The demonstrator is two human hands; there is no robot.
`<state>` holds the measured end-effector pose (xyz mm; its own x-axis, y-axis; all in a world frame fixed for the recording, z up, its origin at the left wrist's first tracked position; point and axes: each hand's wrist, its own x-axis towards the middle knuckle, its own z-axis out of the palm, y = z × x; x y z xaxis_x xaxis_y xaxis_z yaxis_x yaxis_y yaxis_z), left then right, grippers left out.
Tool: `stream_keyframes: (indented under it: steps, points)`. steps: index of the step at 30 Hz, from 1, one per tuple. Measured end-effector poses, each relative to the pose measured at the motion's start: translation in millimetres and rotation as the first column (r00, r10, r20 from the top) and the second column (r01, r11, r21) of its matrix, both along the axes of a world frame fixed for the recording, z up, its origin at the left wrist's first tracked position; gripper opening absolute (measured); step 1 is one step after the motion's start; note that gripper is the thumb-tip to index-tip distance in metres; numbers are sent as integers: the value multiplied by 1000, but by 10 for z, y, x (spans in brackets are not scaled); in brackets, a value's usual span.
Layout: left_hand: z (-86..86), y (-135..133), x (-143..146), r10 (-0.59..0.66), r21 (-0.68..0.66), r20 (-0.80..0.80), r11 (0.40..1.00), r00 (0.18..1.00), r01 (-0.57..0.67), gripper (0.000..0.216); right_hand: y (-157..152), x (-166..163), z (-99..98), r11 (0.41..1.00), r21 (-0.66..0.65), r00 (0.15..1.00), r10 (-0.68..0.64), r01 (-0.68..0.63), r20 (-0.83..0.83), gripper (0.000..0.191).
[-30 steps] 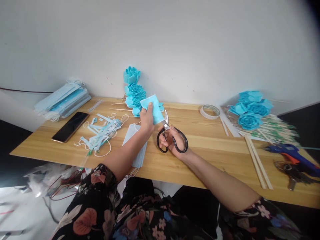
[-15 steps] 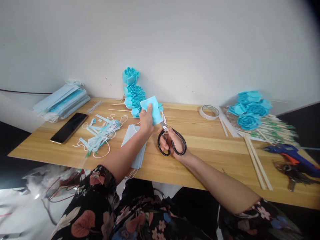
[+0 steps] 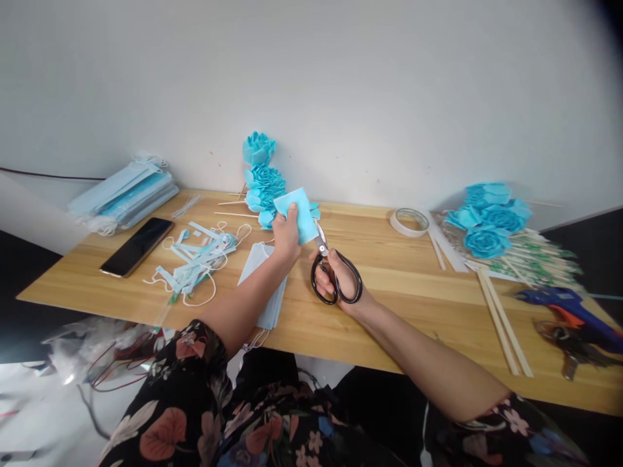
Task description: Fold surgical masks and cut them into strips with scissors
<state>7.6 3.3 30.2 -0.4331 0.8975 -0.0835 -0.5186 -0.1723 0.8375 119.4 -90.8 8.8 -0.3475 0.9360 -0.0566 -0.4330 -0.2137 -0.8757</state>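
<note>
My left hand (image 3: 286, 235) is closed around a folded light-blue piece of mask fabric (image 3: 300, 211), held up above the wooden table (image 3: 389, 285). My right hand (image 3: 335, 277) grips black-handled scissors (image 3: 329, 269) with fingers through the loops. The blades are nearly shut and bite into the fabric's right edge. A flat blue face mask (image 3: 265, 285) lies on the table under my left forearm.
Cut mask strips and ear loops (image 3: 197, 263) lie left of the hands, beside a black phone (image 3: 137, 246) and a stack of masks (image 3: 124, 198). Blue fabric flowers (image 3: 263, 178) lean at the wall. Right: tape roll (image 3: 409, 220), flowers on sticks (image 3: 491, 224), wooden sticks (image 3: 501, 321), glue gun (image 3: 569, 305).
The scissor handles have come together and the blades have closed into the fabric's edge. Both hands stay in about the same place above the table.
</note>
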Motion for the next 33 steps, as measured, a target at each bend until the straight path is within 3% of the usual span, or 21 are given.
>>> stream_keyframes:
  steps: [8,13,18,24,33]
  points:
    - [-15,27,-36,3,-1,-53,1000,999,-3,32,27,26,-30,1000,-2,999,20,-20,37,62]
    - [-48,47,-63,-7,48,-112,999,994,13,36,20,56,3,990,6,990,141,-141,-3,73]
    - [-41,29,-48,-37,64,-93,997,995,43,37,45,78,-28,972,32,972,229,-231,50,72]
    - [30,-36,-15,-76,60,-89,995,993,82,35,53,87,2,977,103,982,181,-186,61,65]
    - [-93,-10,21,-62,100,-145,992,988,77,39,60,107,49,979,84,982,183,-187,56,64]
